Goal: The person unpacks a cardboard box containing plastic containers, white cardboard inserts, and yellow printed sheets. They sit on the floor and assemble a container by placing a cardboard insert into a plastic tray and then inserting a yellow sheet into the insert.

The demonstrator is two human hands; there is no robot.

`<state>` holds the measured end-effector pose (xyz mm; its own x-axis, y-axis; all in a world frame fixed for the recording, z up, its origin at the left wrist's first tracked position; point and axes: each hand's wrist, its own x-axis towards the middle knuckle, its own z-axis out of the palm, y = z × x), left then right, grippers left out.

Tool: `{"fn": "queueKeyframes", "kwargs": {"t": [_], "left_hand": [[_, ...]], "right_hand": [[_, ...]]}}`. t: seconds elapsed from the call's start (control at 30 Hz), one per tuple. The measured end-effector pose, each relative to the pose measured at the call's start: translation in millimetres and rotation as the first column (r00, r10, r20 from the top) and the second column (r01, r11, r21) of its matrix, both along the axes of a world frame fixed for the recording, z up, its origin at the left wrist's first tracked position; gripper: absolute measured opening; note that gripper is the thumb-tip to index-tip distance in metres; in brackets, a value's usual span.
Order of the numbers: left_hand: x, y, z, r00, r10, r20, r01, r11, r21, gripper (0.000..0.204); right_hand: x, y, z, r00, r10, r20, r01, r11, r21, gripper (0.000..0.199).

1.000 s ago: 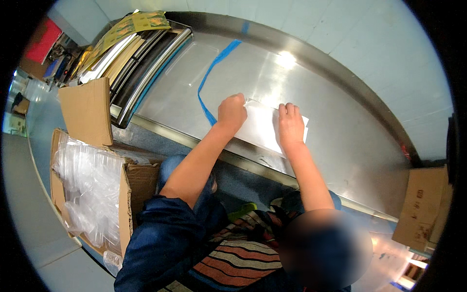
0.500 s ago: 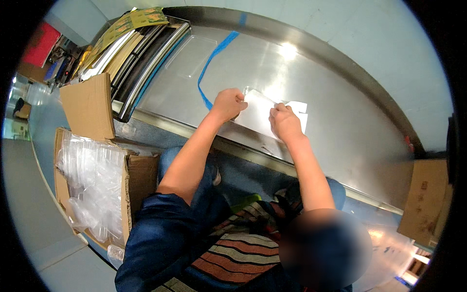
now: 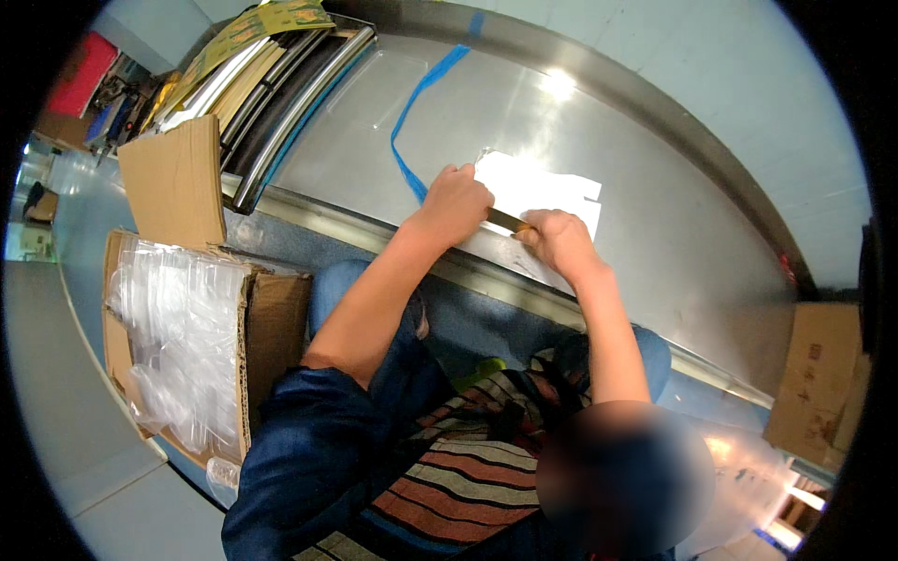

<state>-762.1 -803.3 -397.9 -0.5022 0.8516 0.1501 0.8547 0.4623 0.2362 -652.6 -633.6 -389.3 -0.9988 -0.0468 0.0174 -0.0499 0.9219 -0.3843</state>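
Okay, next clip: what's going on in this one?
A person at a metal table has a narrow brownish strip stretched between both hands. The left hand grips one end and the right hand the other, by the near edge of a white sheet lying on the table. A blue strap lies beyond the left hand, and an open cardboard box of clear plastic pieces stands at the person's left.

two hands [image 3: 456,208] [image 3: 561,241], one brownish strip [image 3: 508,221], one blue strap [image 3: 438,71], one metal desk [image 3: 673,262], two big cardboard boxes [image 3: 273,327] [image 3: 812,383], white paper [image 3: 538,182] (can't tell how many sheets), tons of clear plastic pieces [image 3: 182,318]
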Motion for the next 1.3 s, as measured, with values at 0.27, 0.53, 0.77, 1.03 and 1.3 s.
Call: {"fn": "queueKeyframes", "kwargs": {"t": [0.27, 0.53, 0.77, 1.03, 1.3], "left_hand": [[-3.3, 4.6, -9.6, 0.999, 0.048, 0.021, -0.049, 0.995, 0.091, 0.006], [4.6, 2.9, -6.7, 0.996, 0.088, -0.017, -0.089, 0.995, -0.050, 0.007], [2.1, 8.1, -8.9, 0.999, 0.000, -0.033, -0.002, 0.998, -0.058, 0.010], [10.8, 33.3, 1.3, 0.999, -0.012, 0.050, 0.019, 0.990, -0.143, 0.018], [12.8, 48.6, -19.5, 0.991, -0.018, 0.130, 0.011, 0.999, 0.052, 0.024]], "right_hand": [[-6.1, -5.1, 2.8, 0.997, -0.040, 0.070, 0.030, 0.991, 0.134, 0.017], [3.0, 5.4, 1.9, 0.996, -0.045, 0.081, 0.034, 0.992, 0.125, 0.012], [5.0, 4.7, 4.5, 0.998, -0.035, 0.057, 0.030, 0.996, 0.083, 0.022], [65.8, 65.0, -29.3, 0.708, -0.701, 0.086, 0.683, 0.650, -0.333, 0.025], [54.8, 66.6, -40.8, 0.708, -0.695, 0.128, 0.637, 0.549, -0.541, 0.011]]}}
